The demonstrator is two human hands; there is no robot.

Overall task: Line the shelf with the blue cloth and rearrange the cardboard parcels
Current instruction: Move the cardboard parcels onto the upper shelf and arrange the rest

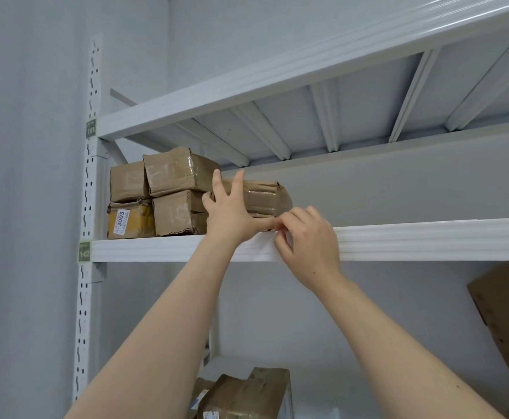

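Four brown boxes [156, 195] sit stacked at the left end of the white shelf [428, 240]. Next to them the left hand [232, 207] presses wide, straight fingers on a taped parcel [265, 196] lying on the shelf. The right hand [307, 237] curls its fingers at the shelf edge by the parcel's corner; I cannot tell if it holds anything.

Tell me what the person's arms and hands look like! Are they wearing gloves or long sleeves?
No gloves, and no sleeves in view! The left hand and right hand are bare. The left forearm and right forearm are bare too, as far down as the picture shows. I see no watch, ring or bracelet.
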